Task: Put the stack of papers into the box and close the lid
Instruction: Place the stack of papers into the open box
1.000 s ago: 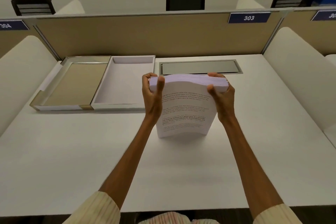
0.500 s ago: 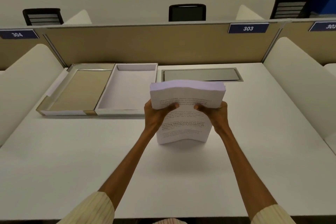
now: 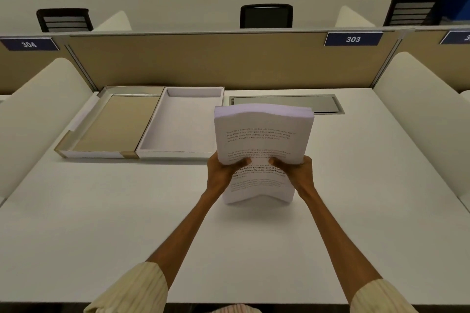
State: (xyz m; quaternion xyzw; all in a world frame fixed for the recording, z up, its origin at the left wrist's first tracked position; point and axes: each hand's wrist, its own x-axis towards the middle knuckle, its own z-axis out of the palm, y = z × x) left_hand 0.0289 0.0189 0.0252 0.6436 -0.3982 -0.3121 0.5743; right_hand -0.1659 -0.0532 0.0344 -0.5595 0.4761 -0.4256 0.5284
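A thick stack of printed white papers (image 3: 263,132) stands nearly upright on its lower edge at the middle of the desk, slightly bowed. My left hand (image 3: 221,173) grips its left side at mid height and my right hand (image 3: 296,173) grips its right side, thumbs on the front page. To the left, at the back of the desk, the white box (image 3: 178,152) lies open with nothing in it. Its lid (image 3: 112,127), with a tan inner face, lies flat beside the box on the left.
A grey cable hatch (image 3: 328,104) is set into the desk behind the papers. A tan partition (image 3: 203,61) closes the back, and white side dividers (image 3: 419,109) flank the white desk (image 3: 101,223). Black chairs stand beyond the partition.
Both hands slid down from the top corners of the stack to its middle. The stack stays upright on the desk.
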